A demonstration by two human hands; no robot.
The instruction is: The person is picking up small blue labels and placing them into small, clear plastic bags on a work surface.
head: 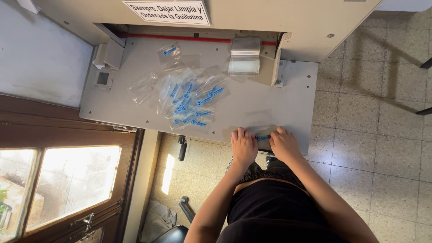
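Note:
My left hand (244,146) and my right hand (283,144) rest side by side at the near edge of the grey machine table (288,96). Both press on a small clear plastic bag with a blue label (262,135) that lies flat between them, fingers bent over it. A loose heap of similar clear bags with blue labels (189,101) lies farther back and to the left. A neat stack of clear bags (244,56) sits at the back, under the machine's housing.
A red strip (180,38) runs along the back of the table beneath the beige machine housing (270,18) with a white sign. A wooden door with glass panes (67,180) stands at left. The tiled floor (369,135) lies at right.

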